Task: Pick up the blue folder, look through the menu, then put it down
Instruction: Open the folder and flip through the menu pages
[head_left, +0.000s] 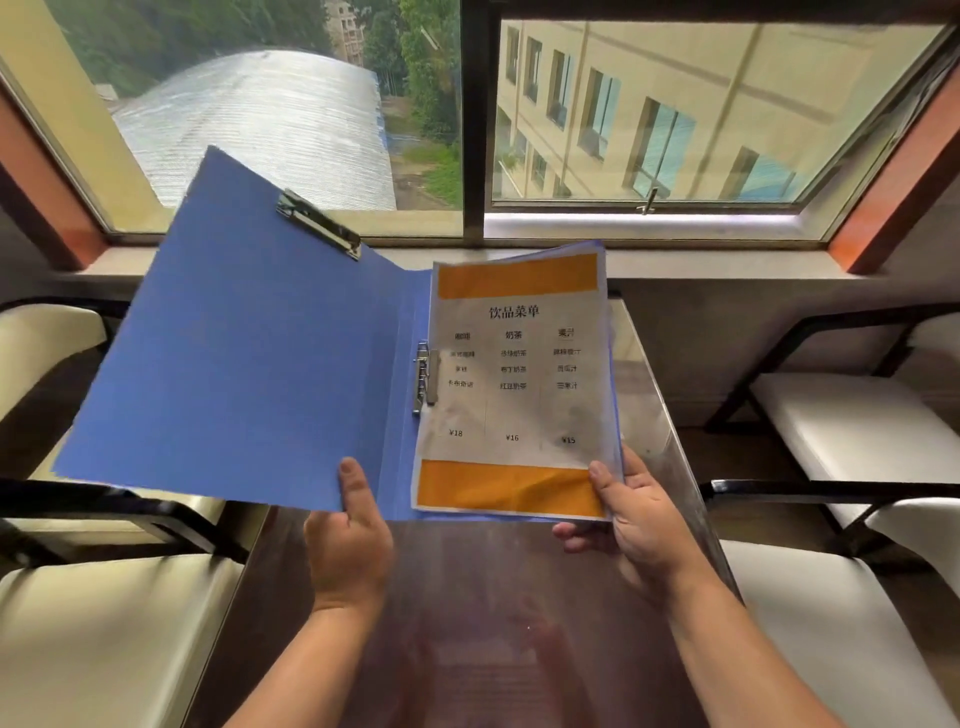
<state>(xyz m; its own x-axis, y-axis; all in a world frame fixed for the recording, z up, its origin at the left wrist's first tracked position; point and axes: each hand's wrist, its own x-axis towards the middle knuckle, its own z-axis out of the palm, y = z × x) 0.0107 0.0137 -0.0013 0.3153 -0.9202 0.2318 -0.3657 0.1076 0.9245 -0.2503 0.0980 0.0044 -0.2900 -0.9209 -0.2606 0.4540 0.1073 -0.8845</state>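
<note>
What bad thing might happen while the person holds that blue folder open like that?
The blue folder is held up off the table only at its bottom edge, by the left hand and the right hand. The wide open cover has no support, so it might flop down or twist the folder loose. The menu seems clipped only at its left side, so its free edge might bend or crease under the right thumb.

Two bare forearms are seen from the bottom edge, one per side. No sleeves are worn within view; both arms are uncovered up to the frame edge. The left hand (349, 545) and the right hand (636, 525) are bare, no gloves. Short, unpainted nails are seen on both thumbs. The wrists are uncovered as well. Nothing else of the body is shown.
</note>
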